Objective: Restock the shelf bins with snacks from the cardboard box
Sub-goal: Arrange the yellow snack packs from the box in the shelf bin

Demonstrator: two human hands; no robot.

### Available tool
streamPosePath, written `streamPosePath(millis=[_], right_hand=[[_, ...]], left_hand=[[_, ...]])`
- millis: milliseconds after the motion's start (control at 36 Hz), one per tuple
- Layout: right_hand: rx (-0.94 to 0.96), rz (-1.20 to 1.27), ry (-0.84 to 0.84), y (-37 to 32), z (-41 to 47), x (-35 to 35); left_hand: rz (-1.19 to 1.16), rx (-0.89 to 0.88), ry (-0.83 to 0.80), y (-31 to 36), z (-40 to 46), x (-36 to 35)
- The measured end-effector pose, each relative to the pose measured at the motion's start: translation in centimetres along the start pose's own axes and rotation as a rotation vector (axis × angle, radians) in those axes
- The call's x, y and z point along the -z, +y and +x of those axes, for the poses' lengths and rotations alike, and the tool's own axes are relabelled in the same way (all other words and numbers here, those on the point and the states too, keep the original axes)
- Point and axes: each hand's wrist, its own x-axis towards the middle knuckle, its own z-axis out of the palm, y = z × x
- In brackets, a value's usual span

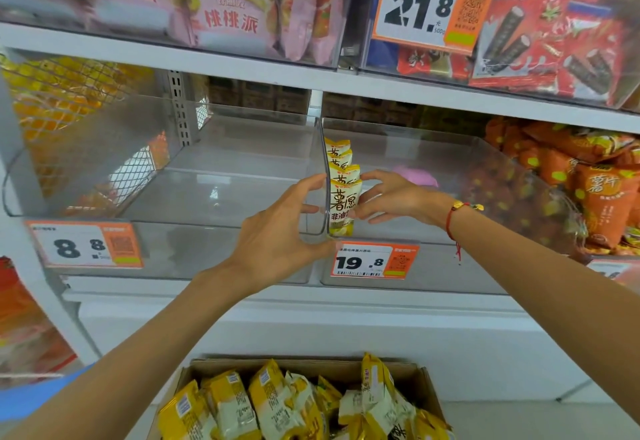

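Several yellow-and-white snack packets stand upright in a row at the left end of a clear shelf bin tagged 19.8. My right hand reaches into that bin and its fingers grip the front packets from the right. My left hand is at the bin's left front corner, fingers spread, thumb up near the packets' left side and fingertips against the clear wall. Below, an open cardboard box holds many more of the same yellow packets.
A clear bin tagged 8.8 sits to the left. Orange snack bags fill the bin to the right, and a pink item lies deep in the 19.8 bin. Pink and red packs crowd the shelf above.
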Motion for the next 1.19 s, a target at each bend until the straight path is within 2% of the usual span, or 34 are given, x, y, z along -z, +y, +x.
streamPosePath(millis=[83,167,278,361,417,500,639,722,806,861,1000,1028,1083,1139,1194], right_hand=[[0.046,-0.106,0.080,-0.3,-0.9,0.1],[0.190,-0.362,0.299,-0.3,-2.6,0.2],[0.468,-0.509,0.496,0.1,-6.9,-0.2],[0.590,-0.649,0.496,0.9,-10.8,-1.5],[0.600,-0.701,0.436,1.8,-12.9,-2.6],[0.516,-0.697,0.315,3.6,-14.8,-4.5],[0.359,-0.689,0.134,7.0,-16.2,-7.7],[0.296,-0.680,0.040,9.2,-16.4,-10.0],[0.297,-0.733,-0.086,10.6,-16.5,-12.4],[0.318,-0.763,-0.187,10.9,-16.5,-13.9],[0.449,-0.874,-0.397,11.0,-16.5,-16.2],[0.424,-0.883,-0.450,11.0,-16.6,-16.5],[0.359,-0.923,-0.569,10.9,-16.7,-17.1],[0.295,-1.008,-0.663,11.2,-16.8,-17.6],[0.220,-1.082,-0.738,11.9,-16.8,-18.0]], left_hand=[[0.013,-0.016,0.010,0.1,-0.2,0.0],[0.055,-0.051,0.065,0.5,-0.6,0.1],[0.298,-0.212,0.275,1.5,-1.7,0.3],[0.366,-0.316,0.418,2.6,-3.3,0.6],[0.381,-0.335,0.459,3.3,-4.8,0.9],[0.378,-0.284,0.419,3.3,-7.3,0.9],[0.437,-0.075,0.279,0.9,-12.7,-0.2],[0.473,0.123,0.180,-1.3,-15.8,-0.7],[0.492,0.356,-0.052,-3.3,-18.4,-1.2],[0.522,0.427,-0.231,-4.6,-19.9,-1.5],[0.519,0.294,-0.592,-6.6,-22.5,-0.8],[0.468,0.309,-0.586,-6.4,-22.7,-0.9],[0.413,0.347,-0.451,-6.0,-23.1,-1.5],[0.424,0.424,-0.297,-5.7,-23.4,-2.5],[0.449,0.531,-0.234,-5.7,-23.6,-3.3]])
